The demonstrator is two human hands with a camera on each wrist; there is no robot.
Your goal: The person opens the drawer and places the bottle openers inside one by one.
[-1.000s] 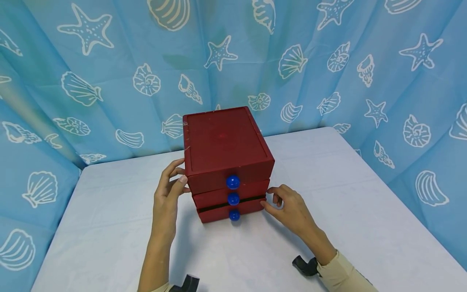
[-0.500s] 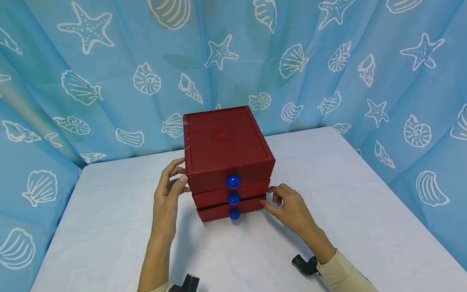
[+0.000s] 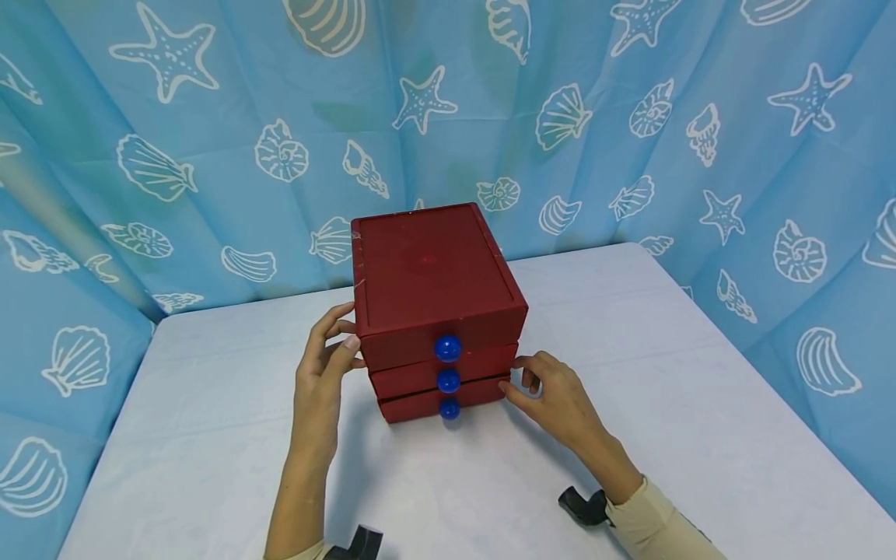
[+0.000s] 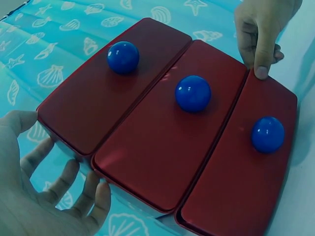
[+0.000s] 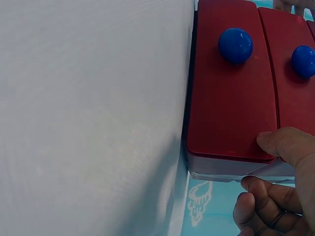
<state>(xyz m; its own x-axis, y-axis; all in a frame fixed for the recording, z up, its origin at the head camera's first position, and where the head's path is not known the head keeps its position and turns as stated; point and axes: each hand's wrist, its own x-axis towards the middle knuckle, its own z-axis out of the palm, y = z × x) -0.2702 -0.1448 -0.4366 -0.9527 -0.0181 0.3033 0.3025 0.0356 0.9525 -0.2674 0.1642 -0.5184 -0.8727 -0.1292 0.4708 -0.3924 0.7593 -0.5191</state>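
Note:
A dark red drawer cabinet (image 3: 427, 268) with stacked drawers stands on the white table. Each front has a round blue knob, such as the top knob (image 3: 448, 348), the middle knob (image 4: 193, 93) and the bottom knob (image 5: 235, 45). My left hand (image 3: 322, 373) rests against the cabinet's left side, fingers spread, thumb by the top drawer's corner. At the lower right, my right hand (image 3: 556, 400) presses its thumb on the bottom drawer (image 5: 231, 108) front near its side edge. The other fingers bend loosely beside the cabinet. A thin dark gap shows above the bottom drawer.
A white cloth covers the table (image 3: 665, 373). Behind and to both sides hangs a blue curtain (image 3: 245, 78) printed with shells and starfish. Black wrist camera mounts (image 3: 584, 507) sit at both wrists.
The bottom drawer has slid slightly inward, and the dark gap above its front has narrowed. Both hands stay in nearly the same places.

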